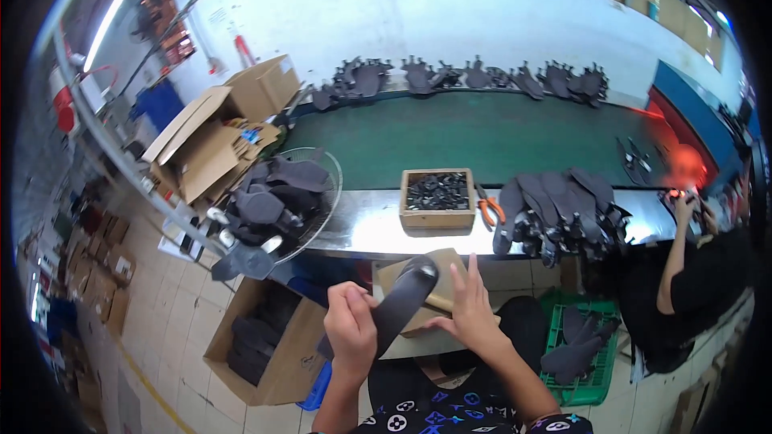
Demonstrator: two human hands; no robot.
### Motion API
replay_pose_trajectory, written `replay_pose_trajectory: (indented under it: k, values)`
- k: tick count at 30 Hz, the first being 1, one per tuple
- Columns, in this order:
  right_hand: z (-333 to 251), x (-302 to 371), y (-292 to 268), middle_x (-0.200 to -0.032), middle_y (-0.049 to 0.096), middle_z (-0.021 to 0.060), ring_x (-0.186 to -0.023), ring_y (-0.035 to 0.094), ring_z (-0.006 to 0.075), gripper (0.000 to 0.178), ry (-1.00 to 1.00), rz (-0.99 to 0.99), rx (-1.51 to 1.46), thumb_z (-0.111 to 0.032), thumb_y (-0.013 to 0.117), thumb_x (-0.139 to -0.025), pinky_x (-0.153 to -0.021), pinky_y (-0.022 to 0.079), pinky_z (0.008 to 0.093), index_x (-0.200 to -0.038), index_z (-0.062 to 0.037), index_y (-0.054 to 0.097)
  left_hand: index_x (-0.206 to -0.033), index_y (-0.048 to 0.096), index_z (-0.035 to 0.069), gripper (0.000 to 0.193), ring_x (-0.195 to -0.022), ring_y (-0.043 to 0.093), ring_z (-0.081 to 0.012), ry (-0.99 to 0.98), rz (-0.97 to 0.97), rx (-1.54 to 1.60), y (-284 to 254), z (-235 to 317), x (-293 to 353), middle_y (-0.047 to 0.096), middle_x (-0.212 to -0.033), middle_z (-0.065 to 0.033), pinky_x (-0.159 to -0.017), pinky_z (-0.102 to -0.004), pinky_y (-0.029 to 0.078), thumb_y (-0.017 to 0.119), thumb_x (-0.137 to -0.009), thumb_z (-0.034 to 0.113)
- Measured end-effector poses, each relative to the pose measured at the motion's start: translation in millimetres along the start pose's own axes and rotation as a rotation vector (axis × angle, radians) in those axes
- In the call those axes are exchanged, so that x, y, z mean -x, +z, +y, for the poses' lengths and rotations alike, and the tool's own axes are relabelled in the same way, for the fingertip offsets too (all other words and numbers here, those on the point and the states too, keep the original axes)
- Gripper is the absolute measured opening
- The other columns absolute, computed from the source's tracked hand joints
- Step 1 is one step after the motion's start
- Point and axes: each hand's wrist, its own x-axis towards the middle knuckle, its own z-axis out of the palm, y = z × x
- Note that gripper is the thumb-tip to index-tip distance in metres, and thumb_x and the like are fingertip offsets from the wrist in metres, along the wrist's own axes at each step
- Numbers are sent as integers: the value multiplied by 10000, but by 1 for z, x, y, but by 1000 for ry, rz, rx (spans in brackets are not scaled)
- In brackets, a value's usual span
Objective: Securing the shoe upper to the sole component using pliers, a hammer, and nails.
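Observation:
My left hand (pixel 351 325) is closed around a dark grey shoe sole (pixel 398 305), which is tilted up to the right. A shiny black piece (pixel 426 270) sits at its upper end; its exact form is too small to tell. My right hand (pixel 473 309) is beside the sole, fingers stretched up and apart, with nothing visible in it. Below both hands is a tan, box-like block (pixel 447 261). On the metal bench edge beyond stand a wooden box (pixel 438 218) of small black parts and orange-handled pliers (pixel 491 209).
Dark soles with black straps (pixel 559 201) lie heaped right of the pliers. A wire basket (pixel 338 193) of soles stands left, above a cardboard box (pixel 297 354). At right are a green crate (pixel 599 390) and a co-worker (pixel 683 281). A green conveyor belt (pixel 482 133) runs behind.

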Motion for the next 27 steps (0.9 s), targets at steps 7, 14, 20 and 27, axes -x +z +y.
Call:
replay_pose_trajectory:
  k: [7,14,20,27]
  values:
    - [66,105,-34,-752,681,170,-695,681,371,482,396,-246,50,-61,710,-734,-637,547,465,-1200,-80,590,-1059,520,15,389,-720,521,-144,-312,-170,292,56,-86,6,553,-805,-60,-677,-291,442,439,-1078,395]
    - [50,195,-80,-595,609,50,-488,620,177,142,842,130,-560,-61,669,-847,-480,472,294,-984,-22,674,-1193,538,58,259,-1077,557,-353,131,123,-677,128,-91,-9,606,-1082,-154,-934,-464,401,581,-942,109]
    - [30,192,-86,-536,479,-28,-368,412,50,130,1164,360,-1117,-75,601,-976,-360,308,222,-1037,29,649,-946,687,66,108,-917,619,-326,578,-297,-413,209,-87,-131,649,-957,-118,-783,-463,500,638,-853,93]
    - [46,148,-79,-511,474,-17,-355,389,51,165,973,295,-1111,-80,600,-981,-356,324,222,-1025,71,649,-850,751,45,130,-933,669,-366,699,-641,-735,285,-91,-192,705,-885,-160,-792,-465,559,671,-808,138]
